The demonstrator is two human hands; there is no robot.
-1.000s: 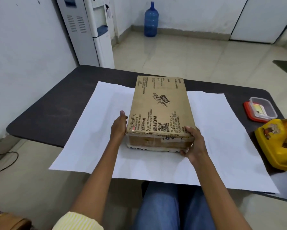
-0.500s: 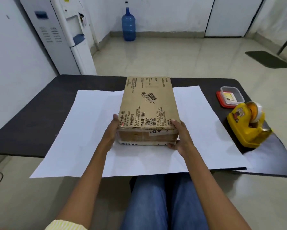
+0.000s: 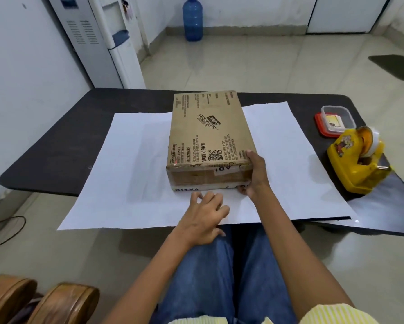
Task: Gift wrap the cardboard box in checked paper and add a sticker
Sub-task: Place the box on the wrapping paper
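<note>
the left hand (image 3: 205, 213) has let go of the box (image 3: 208, 132). half a second ago it cupped the near left corner; now it is over the near strip of the paper (image 3: 130, 171), just in front of the box, with its fingers spread and loose and holding nothing. whether the fingertips press on the sheet or hover just above it cannot be told.

the right hand (image 3: 254, 174) has stayed where it was and grips the near right corner, thumb on top and fingers curled under the bottom edge.

the box has hardly moved. it lies flat near the middle of the sheet, long side running away from the person, with paper showing to its left, to its right and in front. the sheet lies white side up (no checks show from here) on the dark table (image 3: 56, 148), its near edge hanging past the table edge.

this suggests that placing the box is about done and the folding is about to start. the free hand looks set to take the near edge or smooth it while the right hand steadies the box. no fold has been made and no tape is on. the tape dispenser (image 3: 357, 160) and a small tub (image 3: 336, 120) stand well to the right, untouched.
</note>
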